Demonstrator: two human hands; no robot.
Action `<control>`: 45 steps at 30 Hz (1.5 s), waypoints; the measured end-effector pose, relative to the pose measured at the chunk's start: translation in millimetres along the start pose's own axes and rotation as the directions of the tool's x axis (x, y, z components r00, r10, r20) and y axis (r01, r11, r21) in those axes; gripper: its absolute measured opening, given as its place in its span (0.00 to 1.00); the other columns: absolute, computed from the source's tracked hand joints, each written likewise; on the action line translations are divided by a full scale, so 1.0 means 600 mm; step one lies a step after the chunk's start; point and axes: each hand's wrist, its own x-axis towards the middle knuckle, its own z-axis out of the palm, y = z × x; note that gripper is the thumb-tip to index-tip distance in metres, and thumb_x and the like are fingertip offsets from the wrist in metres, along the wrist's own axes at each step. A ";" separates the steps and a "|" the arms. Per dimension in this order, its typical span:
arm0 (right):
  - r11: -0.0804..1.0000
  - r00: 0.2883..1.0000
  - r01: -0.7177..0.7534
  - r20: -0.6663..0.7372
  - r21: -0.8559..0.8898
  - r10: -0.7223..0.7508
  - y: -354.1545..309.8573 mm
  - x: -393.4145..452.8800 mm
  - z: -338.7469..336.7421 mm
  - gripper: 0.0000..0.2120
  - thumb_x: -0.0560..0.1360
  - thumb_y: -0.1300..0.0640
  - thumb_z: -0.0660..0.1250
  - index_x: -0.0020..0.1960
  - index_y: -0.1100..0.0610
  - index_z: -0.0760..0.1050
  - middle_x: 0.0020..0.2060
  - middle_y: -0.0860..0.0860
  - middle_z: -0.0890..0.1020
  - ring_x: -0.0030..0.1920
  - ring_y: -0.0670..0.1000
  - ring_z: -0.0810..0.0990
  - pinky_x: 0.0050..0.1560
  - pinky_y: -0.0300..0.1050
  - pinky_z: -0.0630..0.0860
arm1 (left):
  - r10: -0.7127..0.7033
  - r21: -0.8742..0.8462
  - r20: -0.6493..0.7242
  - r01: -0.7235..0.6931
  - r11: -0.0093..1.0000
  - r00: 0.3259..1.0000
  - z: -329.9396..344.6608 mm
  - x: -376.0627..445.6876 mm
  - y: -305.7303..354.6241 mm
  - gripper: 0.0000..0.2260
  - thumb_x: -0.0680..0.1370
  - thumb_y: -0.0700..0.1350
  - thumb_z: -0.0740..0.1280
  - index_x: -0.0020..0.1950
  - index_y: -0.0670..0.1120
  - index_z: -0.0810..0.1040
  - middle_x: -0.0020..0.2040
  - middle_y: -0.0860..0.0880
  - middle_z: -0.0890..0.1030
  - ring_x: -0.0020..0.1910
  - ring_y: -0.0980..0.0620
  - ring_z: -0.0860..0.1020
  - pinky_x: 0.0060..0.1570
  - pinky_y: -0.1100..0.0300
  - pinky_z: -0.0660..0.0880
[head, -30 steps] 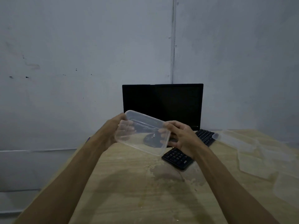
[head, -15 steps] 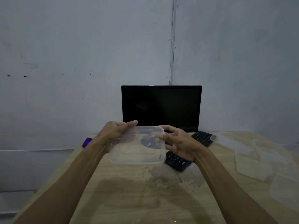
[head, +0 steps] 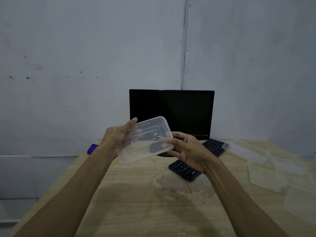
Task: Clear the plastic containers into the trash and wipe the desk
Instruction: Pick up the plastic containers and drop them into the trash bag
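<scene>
Above the desk (head: 130, 199) centre, both hands hold one clear container (head: 145, 141) in the air, tilted, its right end higher toward the monitor (head: 171, 113). Left hand (head: 118, 139) grips the left end: thumb laid along the upper rim, the other fingers curled beneath and visible through the plastic. Right hand (head: 186, 151) is at the lower right corner, fingers loosely bent, tips touching the rim; whether it's really pinching or just steadying, cannot tell.

Container looks empty, a few droplets or glints inside. It's clear of the desk surface, not touching anything but the hands.

At the desk's right edge: a cluster of more clear containers and lids (head: 266, 168), overlapping, hard to count in the low light. One of them sits just beside the far end of the keyboard (head: 196, 159).

Keyboard lies at an angle, partly hidden behind the right hand. Monitor stands at the back edge, screen dark.

A small purple thing (head: 92, 148) at the back left corner, partly behind the left forearm; can't tell what it is.

Mid-desk, a dull stain patch (head: 176, 187) with crumbly residue, in front of the keyboard.
</scene>
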 end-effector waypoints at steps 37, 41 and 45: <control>0.992 0.996 0.044 -0.066 -0.116 -0.052 0.108 0.007 0.107 0.16 0.80 0.65 0.69 0.67 0.61 0.72 0.52 0.63 0.84 0.47 0.58 0.86 0.50 0.53 0.83 | -0.037 -0.281 -0.406 -0.086 0.956 0.913 0.098 -0.068 -0.010 0.16 0.74 0.57 0.76 0.39 0.45 0.80 0.35 0.50 0.83 0.30 0.55 0.82 0.31 0.60 0.81; 0.993 0.990 0.104 -0.092 -0.058 -0.109 0.054 0.003 0.080 0.16 0.81 0.68 0.63 0.68 0.60 0.73 0.58 0.65 0.83 0.55 0.62 0.84 0.56 0.54 0.83 | 0.091 -0.193 -0.372 -0.173 0.966 0.924 0.083 -0.067 -0.011 0.14 0.78 0.56 0.72 0.46 0.44 0.83 0.37 0.51 0.85 0.31 0.59 0.84 0.32 0.67 0.81; 0.981 0.986 0.130 -0.088 -0.141 -0.144 0.027 0.009 0.074 0.14 0.82 0.60 0.67 0.67 0.53 0.75 0.57 0.58 0.85 0.59 0.59 0.84 0.60 0.54 0.82 | 0.202 0.018 -0.211 -0.203 0.979 0.956 0.074 -0.063 -0.038 0.16 0.77 0.59 0.72 0.47 0.46 0.84 0.43 0.47 0.88 0.45 0.49 0.87 0.42 0.60 0.84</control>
